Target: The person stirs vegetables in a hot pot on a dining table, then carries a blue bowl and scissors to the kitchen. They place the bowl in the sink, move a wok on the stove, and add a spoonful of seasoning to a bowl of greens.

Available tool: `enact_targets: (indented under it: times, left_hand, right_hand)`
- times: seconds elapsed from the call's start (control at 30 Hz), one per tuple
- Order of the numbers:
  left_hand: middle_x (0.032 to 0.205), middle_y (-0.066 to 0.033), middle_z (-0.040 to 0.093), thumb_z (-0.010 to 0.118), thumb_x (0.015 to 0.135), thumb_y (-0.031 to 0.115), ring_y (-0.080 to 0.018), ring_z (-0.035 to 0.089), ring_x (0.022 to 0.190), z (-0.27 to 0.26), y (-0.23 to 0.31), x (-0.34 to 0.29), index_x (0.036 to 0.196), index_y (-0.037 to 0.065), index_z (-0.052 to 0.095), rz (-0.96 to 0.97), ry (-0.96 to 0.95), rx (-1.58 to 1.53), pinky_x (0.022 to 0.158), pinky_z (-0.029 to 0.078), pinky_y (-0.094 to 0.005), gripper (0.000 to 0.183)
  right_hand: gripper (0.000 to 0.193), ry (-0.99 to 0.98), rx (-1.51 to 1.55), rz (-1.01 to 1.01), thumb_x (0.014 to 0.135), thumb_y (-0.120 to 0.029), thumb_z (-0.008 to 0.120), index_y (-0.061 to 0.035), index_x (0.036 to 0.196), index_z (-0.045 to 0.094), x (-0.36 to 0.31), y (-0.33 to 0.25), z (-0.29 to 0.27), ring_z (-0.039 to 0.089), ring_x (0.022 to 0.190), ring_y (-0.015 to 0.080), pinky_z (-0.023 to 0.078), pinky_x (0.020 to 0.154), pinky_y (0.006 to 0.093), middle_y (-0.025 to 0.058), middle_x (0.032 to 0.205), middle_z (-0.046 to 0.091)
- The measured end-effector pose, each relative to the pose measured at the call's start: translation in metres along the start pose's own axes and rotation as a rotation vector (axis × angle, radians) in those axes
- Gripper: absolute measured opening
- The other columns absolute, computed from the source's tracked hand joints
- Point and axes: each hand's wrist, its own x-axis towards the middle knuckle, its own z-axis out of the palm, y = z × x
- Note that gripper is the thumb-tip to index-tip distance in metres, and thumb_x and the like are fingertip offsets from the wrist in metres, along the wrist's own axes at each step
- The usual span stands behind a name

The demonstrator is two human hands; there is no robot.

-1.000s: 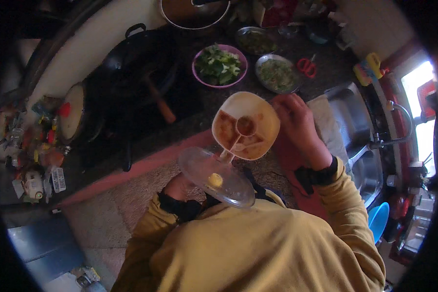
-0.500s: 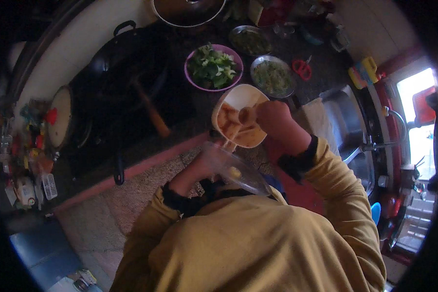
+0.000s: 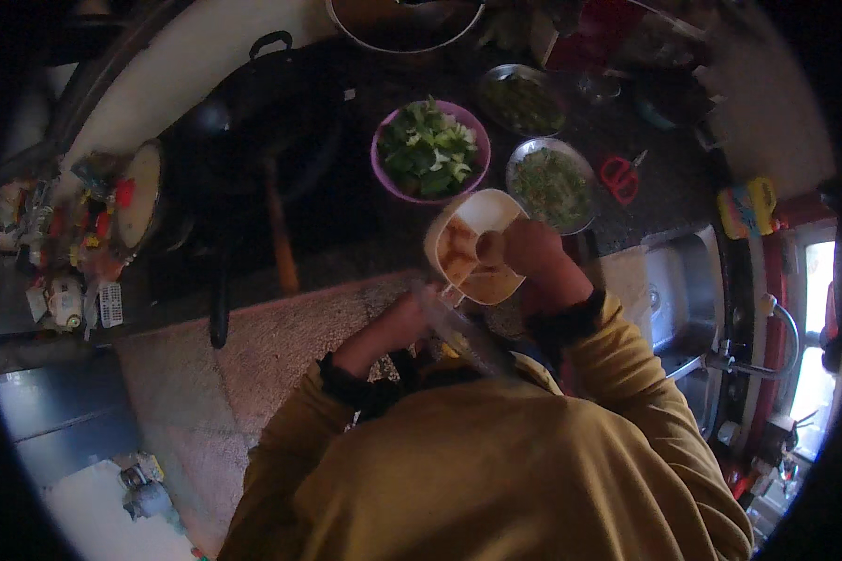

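A cream spice box (image 3: 500, 209) with divided compartments is tilted in front of me, with reddish-brown powder in several sections and a round cup in the middle. My left hand (image 3: 393, 327) is closed at its near edge, gripping a clear plastic lid (image 3: 472, 338) that hangs toward my body. Whether those fingers also bear the box, I cannot tell. Over the right side of the box, my right hand (image 3: 538, 257) is closed with its fingers bent inward. Whatever it pinches is hidden.
Beyond the box are a pink bowl of chopped greens (image 3: 483, 168), two steel plates of cut vegetables (image 3: 552, 187) (image 3: 522, 98) and red scissors (image 3: 619, 182). A dark pan (image 3: 271, 122) with a wooden-handled tool (image 3: 281, 238) stands left. A steel sink (image 3: 688, 280) lies right.
My view has turned slightly, so the counter things appear farther right. The clear lid now shows more edge-on. Both hands keep their places at the spice box.
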Motion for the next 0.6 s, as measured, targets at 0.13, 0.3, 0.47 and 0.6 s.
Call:
enact_targets:
  times: [0.13,0.3,0.47,0.6]
  left_hand:
    - [0.087,-0.0088,0.057,0.047,0.087,0.012,-0.0149,0.054,0.08,0.003,-0.003,0.0,0.105,-0.001,0.05,0.093,0.036,0.054,0.07,0.045,-0.029,0.023]
    - [0.084,-0.006,0.057,0.05,0.087,0.012,-0.0113,0.053,0.076,-0.001,-0.011,-0.007,0.102,-0.003,0.051,0.125,0.166,-0.225,0.065,0.046,-0.0257,0.021]
    - [0.105,-0.0054,0.056,0.054,0.085,0.013,-0.0131,0.054,0.089,-0.01,-0.012,-0.023,0.119,0.0,0.045,0.127,0.145,-0.184,0.077,0.046,-0.0271,0.037]
    - [0.098,-0.0058,0.058,0.055,0.084,0.013,-0.014,0.056,0.086,-0.015,-0.015,-0.045,0.111,-0.001,0.051,0.131,0.21,-0.482,0.075,0.047,-0.0273,0.03]
  right_hand:
    - [0.018,0.094,0.002,-0.029,0.068,-0.022,0.058,-0.0069,0.076,0.065,-0.001,-0.004,-0.004,0.063,0.072,0.027,0.051,0.06,0.0369,0.0108,0.078,0.064]
    - [0.015,0.083,-0.035,-0.014,0.069,-0.02,0.058,-0.0081,0.074,0.066,-0.003,-0.019,-0.029,0.064,0.07,0.0241,0.051,0.055,0.0361,0.0089,0.076,0.064]
    - [0.009,0.281,-0.161,-0.054,0.069,-0.014,0.057,-0.0089,0.072,0.064,-0.005,-0.031,-0.042,0.064,0.067,0.0224,0.05,0.051,0.0329,0.0072,0.072,0.063]
    - [0.006,0.333,-0.093,-0.212,0.07,-0.011,0.055,-0.0083,0.072,0.061,-0.006,-0.034,-0.036,0.062,0.064,0.0244,0.05,0.051,0.0338,0.008,0.07,0.061]
